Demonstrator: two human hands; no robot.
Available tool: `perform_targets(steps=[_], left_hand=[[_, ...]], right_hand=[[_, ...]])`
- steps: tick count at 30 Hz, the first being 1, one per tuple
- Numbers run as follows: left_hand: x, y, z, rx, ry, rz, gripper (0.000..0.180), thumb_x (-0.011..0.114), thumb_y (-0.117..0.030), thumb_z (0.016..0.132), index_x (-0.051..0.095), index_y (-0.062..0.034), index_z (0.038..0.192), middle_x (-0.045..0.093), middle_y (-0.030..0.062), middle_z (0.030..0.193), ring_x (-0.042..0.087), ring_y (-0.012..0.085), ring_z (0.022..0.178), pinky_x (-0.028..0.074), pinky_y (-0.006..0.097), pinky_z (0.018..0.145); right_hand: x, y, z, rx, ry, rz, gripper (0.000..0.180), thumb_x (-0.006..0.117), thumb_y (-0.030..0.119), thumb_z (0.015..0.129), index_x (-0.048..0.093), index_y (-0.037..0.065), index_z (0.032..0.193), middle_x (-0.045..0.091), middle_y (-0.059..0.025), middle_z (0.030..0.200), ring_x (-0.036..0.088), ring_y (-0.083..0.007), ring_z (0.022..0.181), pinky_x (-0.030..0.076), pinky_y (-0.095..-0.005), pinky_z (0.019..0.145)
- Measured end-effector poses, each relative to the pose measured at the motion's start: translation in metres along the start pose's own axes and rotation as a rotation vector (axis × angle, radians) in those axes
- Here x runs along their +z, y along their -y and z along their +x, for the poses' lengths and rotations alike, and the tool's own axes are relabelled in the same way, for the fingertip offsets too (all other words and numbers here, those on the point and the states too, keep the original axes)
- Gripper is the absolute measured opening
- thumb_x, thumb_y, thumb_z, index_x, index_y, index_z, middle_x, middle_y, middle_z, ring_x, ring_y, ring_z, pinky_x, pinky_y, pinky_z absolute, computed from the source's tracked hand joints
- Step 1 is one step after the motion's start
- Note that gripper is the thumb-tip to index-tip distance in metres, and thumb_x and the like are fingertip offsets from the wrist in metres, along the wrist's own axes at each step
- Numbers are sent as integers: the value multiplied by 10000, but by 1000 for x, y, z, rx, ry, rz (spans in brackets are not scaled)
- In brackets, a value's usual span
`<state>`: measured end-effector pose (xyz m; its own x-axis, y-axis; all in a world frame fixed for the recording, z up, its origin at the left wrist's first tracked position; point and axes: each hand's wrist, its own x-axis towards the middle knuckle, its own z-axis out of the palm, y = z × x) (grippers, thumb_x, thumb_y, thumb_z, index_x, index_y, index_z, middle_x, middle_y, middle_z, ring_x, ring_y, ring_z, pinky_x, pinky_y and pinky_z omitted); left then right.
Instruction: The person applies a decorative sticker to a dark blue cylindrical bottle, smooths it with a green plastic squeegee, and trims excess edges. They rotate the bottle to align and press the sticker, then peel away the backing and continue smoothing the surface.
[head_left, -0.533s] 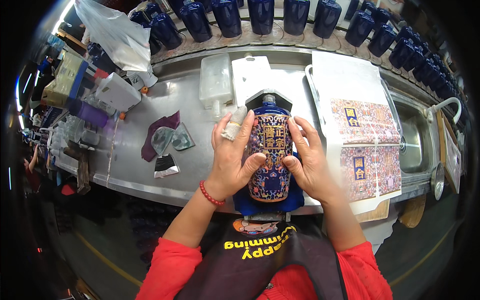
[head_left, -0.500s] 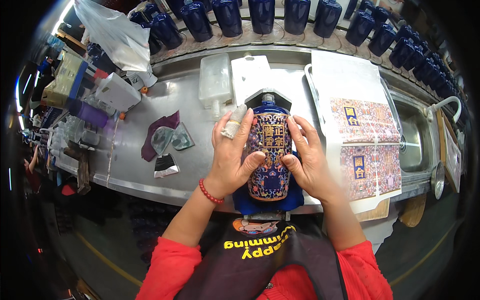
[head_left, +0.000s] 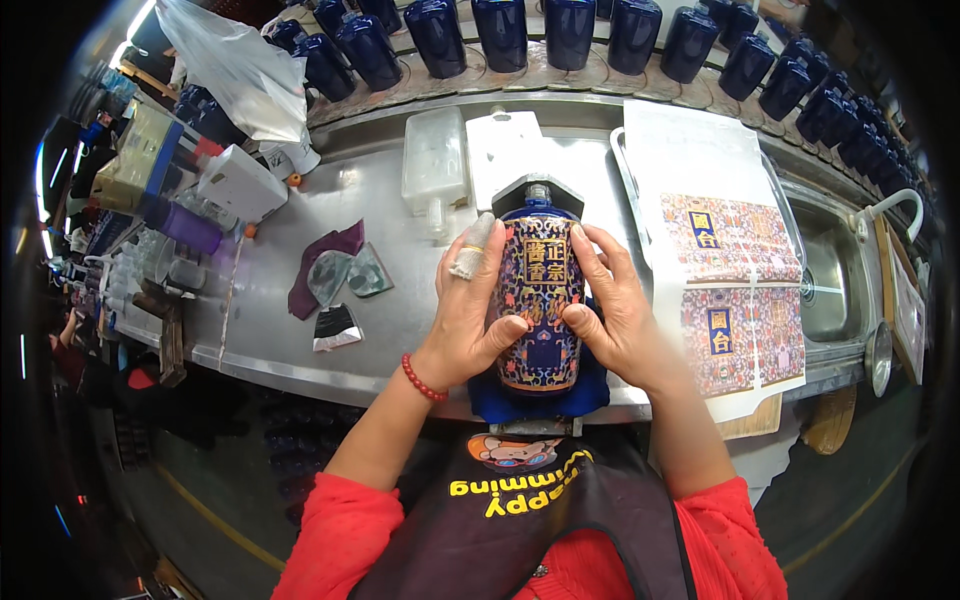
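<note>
A dark blue glass bottle [head_left: 543,345] with a colourful floral pattern and gold-edged characters lies face up in front of me, its neck pointing away. Under its base is a bunched blue cloth [head_left: 590,402]. My left hand [head_left: 462,305] is along the bottle's left side, thumb on the patterned front, with a grey wrap around one finger. On the right side my right hand [head_left: 618,315] mirrors it, thumb also on the front. Between them the hands grip the bottle. A grey angled metal stop [head_left: 568,195] sits around the bottle's neck end.
Printed floral decal sheets [head_left: 745,235] lie on the right beside a sink [head_left: 835,290]. Dark cloth and film scraps [head_left: 335,270] are on the steel bench to the left. A clear empty bottle [head_left: 435,160] lies farther back. Plain blue bottles [head_left: 500,35] line the curved belt behind.
Both hands stay on the patterned bottle, with only a slight shift of the fingers. The blue bottles on the belt behind stand at different spots.
</note>
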<state>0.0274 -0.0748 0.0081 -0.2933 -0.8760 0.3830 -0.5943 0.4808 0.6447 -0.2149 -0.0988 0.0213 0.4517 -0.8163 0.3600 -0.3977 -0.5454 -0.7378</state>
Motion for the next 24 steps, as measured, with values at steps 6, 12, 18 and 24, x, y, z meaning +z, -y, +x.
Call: perform_targets(steps=[6,12,18,24], left_hand=[[2,5,-1,22,16,-68,1037,420,-727,982,164,48,1623,351,280,1601,307,395,1507,78,518,1251],[3,10,-7,90,-23,-89,1044,457,-770,942,230,-24,1636,381,230,1611,330,373,1501,82,521,1249],[-1,9,-4,151,2,-23,1050,502,-767,921,253,-38,1634,366,230,1619,319,390,1500,95,528,1238],[-2,15,-3,159,25,-33,1077,511,-784,903,245,-42,1637,367,246,1603,302,409,1495,105,530,1233]], right_hand=[[-7,-6,4,-49,55,-30,723,654,404,996,391,61,1577,395,-281,1520,456,-443,1362,392,-459,1139],[-13,-9,-11,-78,65,14,763,710,420,954,398,150,1595,374,-269,1551,448,-425,1390,389,-445,1147],[-10,-8,-10,-16,146,68,873,699,536,928,358,111,1609,323,-222,1615,340,-382,1495,303,-457,1215],[-13,-9,-11,-23,169,-9,921,706,576,904,352,100,1609,315,-226,1620,329,-394,1498,294,-460,1220]])
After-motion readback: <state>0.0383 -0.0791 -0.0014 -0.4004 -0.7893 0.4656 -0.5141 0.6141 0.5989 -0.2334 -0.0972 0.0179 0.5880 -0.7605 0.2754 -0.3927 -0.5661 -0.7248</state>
